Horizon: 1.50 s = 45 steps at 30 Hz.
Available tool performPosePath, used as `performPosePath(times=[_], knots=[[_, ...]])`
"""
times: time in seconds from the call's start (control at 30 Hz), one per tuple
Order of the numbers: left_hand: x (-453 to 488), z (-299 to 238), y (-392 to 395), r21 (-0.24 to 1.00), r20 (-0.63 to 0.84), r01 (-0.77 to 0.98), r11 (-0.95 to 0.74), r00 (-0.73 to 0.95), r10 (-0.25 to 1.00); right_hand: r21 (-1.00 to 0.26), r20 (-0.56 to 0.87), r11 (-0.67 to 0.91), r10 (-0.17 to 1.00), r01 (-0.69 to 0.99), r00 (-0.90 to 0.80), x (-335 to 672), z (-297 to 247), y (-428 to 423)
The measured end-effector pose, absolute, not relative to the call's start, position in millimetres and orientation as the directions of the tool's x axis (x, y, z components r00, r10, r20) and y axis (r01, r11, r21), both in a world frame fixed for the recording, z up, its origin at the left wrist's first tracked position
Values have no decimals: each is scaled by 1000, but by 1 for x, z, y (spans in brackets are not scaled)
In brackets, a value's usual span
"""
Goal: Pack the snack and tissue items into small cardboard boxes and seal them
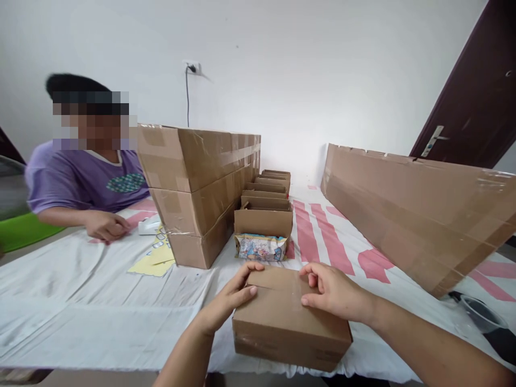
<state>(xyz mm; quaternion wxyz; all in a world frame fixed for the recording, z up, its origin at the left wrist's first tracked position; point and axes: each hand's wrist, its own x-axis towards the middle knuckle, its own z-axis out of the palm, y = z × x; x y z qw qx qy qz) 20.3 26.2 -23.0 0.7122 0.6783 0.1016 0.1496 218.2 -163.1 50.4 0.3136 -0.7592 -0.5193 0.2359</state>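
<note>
A closed cardboard box with clear tape across its lid lies flat near the table's front edge. My left hand grips its far left corner, thumb on the lid and fingers over the edge. On the right half of the lid rests my right hand, its thumb and index finger apart and the other fingers curled; I see nothing held in it. Just beyond stands an open cardboard box, with a printed packet at its front.
Several more open boxes line up behind, beside a tall stack of taped cartons. A long cardboard panel stands at right, a clear cup near it. Another person sits at left, near yellow paper.
</note>
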Motion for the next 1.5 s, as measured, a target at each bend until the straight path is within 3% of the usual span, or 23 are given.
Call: performPosePath(times=[0.13, 0.3, 0.5, 1.0, 1.5], knots=[[20, -27, 29, 998, 50, -64, 28, 939, 340, -609, -98, -313, 941, 728, 323, 206, 52, -155], [21, -27, 27, 997, 45, -62, 38, 934, 356, -609, -146, -333, 939, 720, 311, 204, 52, -154], [21, -25, 25, 996, 47, -71, 52, 929, 367, -588, -41, -275, 949, 761, 312, 201, 53, -156], [20, -26, 25, 997, 65, -72, 5, 929, 363, -496, 20, -125, 988, 859, 156, 199, 57, -153], [19, -22, 24, 998, 48, -62, 27, 929, 366, -470, 116, -45, 987, 881, 112, 206, 51, -150]])
